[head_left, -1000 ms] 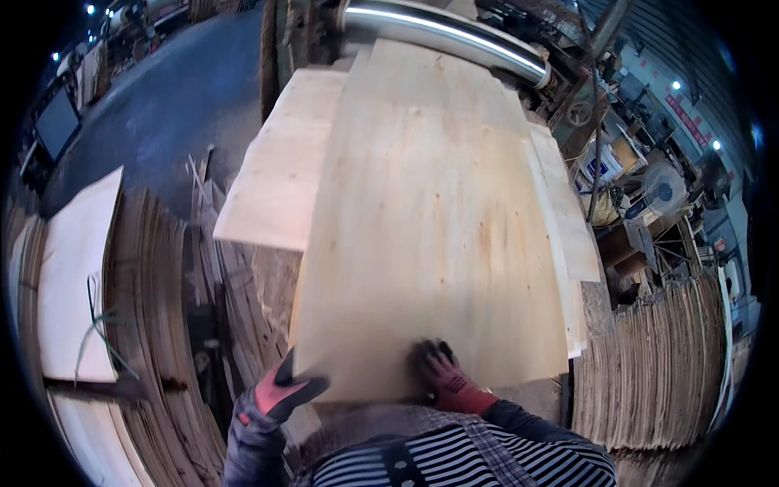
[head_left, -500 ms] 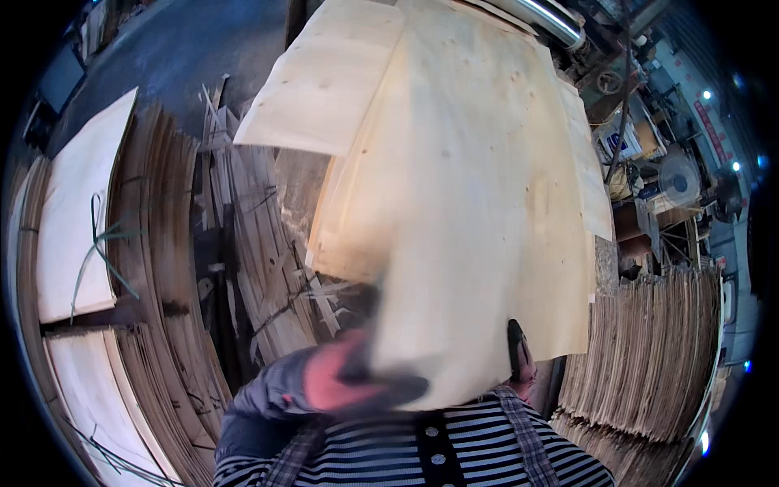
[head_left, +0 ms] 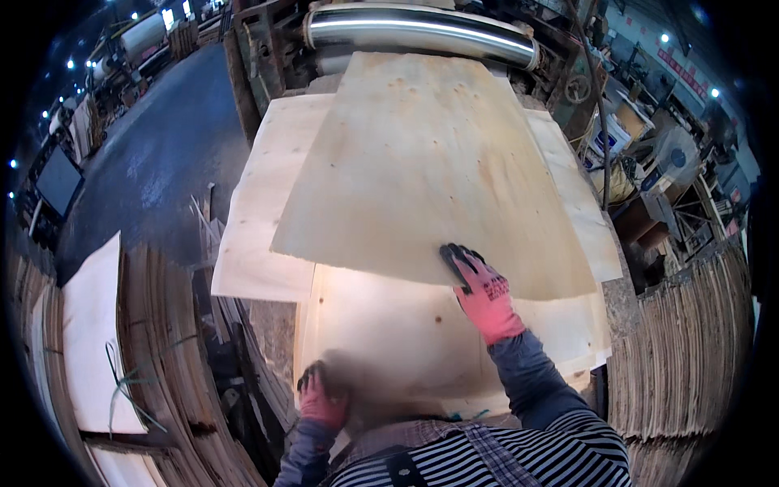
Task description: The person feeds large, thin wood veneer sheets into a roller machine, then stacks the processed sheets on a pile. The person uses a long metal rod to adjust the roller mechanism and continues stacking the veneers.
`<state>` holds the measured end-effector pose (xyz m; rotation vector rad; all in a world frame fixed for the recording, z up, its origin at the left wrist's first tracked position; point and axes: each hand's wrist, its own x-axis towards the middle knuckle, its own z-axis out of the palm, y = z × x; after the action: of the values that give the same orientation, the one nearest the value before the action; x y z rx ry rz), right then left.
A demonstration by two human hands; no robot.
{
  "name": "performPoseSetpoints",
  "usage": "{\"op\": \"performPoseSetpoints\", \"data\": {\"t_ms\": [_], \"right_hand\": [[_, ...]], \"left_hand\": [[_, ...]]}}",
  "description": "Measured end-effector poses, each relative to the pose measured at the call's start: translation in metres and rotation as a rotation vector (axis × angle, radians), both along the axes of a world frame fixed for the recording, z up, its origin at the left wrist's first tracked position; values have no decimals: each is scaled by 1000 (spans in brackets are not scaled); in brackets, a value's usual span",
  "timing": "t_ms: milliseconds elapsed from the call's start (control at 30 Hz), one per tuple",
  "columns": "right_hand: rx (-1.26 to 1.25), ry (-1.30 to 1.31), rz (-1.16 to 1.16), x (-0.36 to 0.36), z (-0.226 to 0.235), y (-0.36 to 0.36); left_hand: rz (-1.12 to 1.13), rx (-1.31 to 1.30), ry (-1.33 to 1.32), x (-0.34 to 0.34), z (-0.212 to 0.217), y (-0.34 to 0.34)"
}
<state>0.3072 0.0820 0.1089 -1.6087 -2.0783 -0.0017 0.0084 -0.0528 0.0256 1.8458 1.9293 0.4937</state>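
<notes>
The right hand (head_left: 485, 294), its grip clamped on the near edge of a thin pale wooden veneer sheet (head_left: 422, 162), while the left hand (head_left: 323, 398) grips the lower sheet's (head_left: 389, 341) corner.

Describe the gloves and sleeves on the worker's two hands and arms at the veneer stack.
Both hands wear pink knit gloves with black coated fingers: the right hand shows them clearly, the left hand is blurred. Long grey-blue sleeves cover both forearms down to the glove cuffs. At the frame's lower edge sits a black-and-white striped top.
</notes>
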Motion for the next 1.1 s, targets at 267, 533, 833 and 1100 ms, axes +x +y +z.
{"op": "performPoseSetpoints", "data": {"t_ms": [267,533,833,1100], "right_hand": [[159,-110,-96,27,-37,178],[-95,-112,95,-27,-17,46],[-333,-245,-310,-35,-106,-122],[-419,-112,-106,-88,-75,-185]], "left_hand": [[168,-221,-731,-41,-37,32],[184,-634,-1314,-16,-4,55],[-33,-25,-282,-50,-57,62],[-28,-227,-416,-123,-22,81]]}}
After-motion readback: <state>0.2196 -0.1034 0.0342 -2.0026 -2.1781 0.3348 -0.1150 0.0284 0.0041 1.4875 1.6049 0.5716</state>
